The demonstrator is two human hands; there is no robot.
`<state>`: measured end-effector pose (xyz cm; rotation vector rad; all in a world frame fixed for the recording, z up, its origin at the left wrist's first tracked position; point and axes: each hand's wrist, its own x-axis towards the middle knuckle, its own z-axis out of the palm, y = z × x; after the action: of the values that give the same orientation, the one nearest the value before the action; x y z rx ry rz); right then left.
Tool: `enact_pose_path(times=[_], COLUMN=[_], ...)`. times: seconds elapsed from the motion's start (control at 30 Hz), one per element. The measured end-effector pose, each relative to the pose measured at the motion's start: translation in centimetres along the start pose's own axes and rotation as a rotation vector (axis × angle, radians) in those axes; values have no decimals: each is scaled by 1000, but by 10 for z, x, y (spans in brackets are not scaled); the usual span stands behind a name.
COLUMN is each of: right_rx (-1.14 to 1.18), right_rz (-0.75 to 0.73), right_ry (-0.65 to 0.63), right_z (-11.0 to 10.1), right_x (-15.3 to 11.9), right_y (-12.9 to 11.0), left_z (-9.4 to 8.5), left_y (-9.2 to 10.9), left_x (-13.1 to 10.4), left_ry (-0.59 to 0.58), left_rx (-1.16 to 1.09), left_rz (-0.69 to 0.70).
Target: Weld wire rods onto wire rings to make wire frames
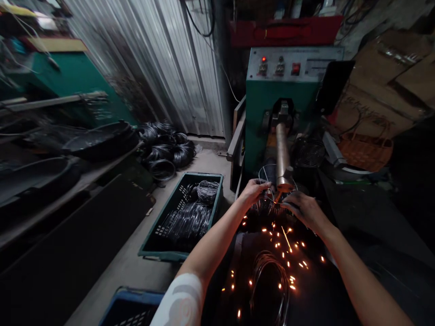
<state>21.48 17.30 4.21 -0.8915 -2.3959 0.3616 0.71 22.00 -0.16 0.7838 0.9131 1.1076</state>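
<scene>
My left hand pinches a thin wire ring on the left of the welding machine's copper-coloured electrode arm. On the other side my right hand has its fingers closed on the same ring. Between my hands the ring meets the electrode tip, where an orange glow shows. Sparks fly downward from there. Below, over my dark-clothed lap, lies a bundle of wire rings.
The green spot welder stands ahead, with a red light lit on its panel. A green crate of wire pieces stands left on the floor, a blue crate nearer. Black wire coils lie by the corrugated wall. A wicker basket is at right.
</scene>
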Motion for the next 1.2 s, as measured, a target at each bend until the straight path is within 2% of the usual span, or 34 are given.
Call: enact_pose_path(times=[0.07,0.17,0.27,0.37,0.43,0.53,0.6,0.67,0.73,0.9,0.97,1.1,1.2], right_rx=[-13,-17,86,215,273,401,535,638,677,587,481,238,30], right_rz=[20,59,89,134,254,560,715,793,823,719,565,105,-46], right_ry=[-3,-7,25,100,160,252,300,308,262,162,78,-155,-233], right_z=[0,0,-5,-14,-20,-25,-24,-23,-22,-26,-25,-13,-2], right_x=[-3,-14,-31,-53,-68,-85,-94,-99,-103,-116,-122,-128,-124], right_y=[-6,-28,-53,-67,-71,-75,-79,-86,-94,-102,-97,-85,-83], left_z=[1,3,1,-2,-3,-1,3,6,6,4,4,6,8], left_y=[2,6,2,-8,-14,-20,-24,-29,-35,-46,-47,-48,-50], left_x=[-5,-20,-43,-69,-86,-110,-124,-135,-143,-160,-165,-172,-174], left_ry=[-14,-38,-10,34,38,8,1,11,21,19,22,41,64], left_rx=[-5,-8,-2,-32,-51,-47,-45,-32,-1,30,36,39,3], left_rz=[18,52,46,61,63,27,18,16,9,-28,-34,-49,-64])
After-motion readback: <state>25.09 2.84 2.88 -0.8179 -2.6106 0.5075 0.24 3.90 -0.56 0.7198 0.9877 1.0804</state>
